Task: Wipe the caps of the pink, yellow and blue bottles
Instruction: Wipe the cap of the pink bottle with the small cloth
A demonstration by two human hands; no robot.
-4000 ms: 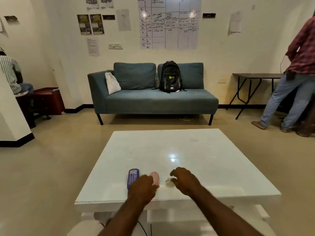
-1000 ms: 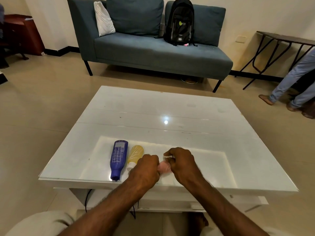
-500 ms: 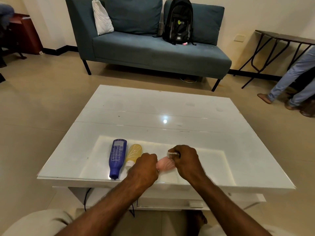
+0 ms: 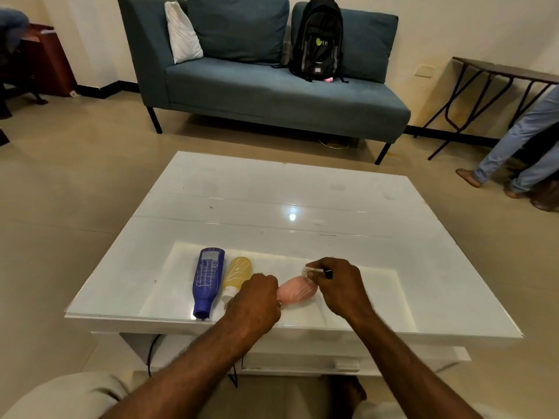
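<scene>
Bottles lying flat on a white glass-topped table (image 4: 272,192) in a lounge.
Far across the beige floor a blue sofa (image 4: 272,89) carries a white pillow (image 4: 183,37) and a black backpack (image 4: 317,40); a dark folding table (image 4: 499,71) and a person's jeans-clad legs (image 4: 520,140) stand at far right. Near the table's near edge, the blue bottle (image 4: 208,279) and yellow bottle (image 4: 237,275) lie side by side, caps pointing near. Just right of them, the left hand (image 4: 257,300) curls round the pink bottle (image 4: 298,290) at its near end, hiding the cap. The right hand (image 4: 338,285) pinches a small white wipe (image 4: 308,270) just above that bottle's far end.
</scene>
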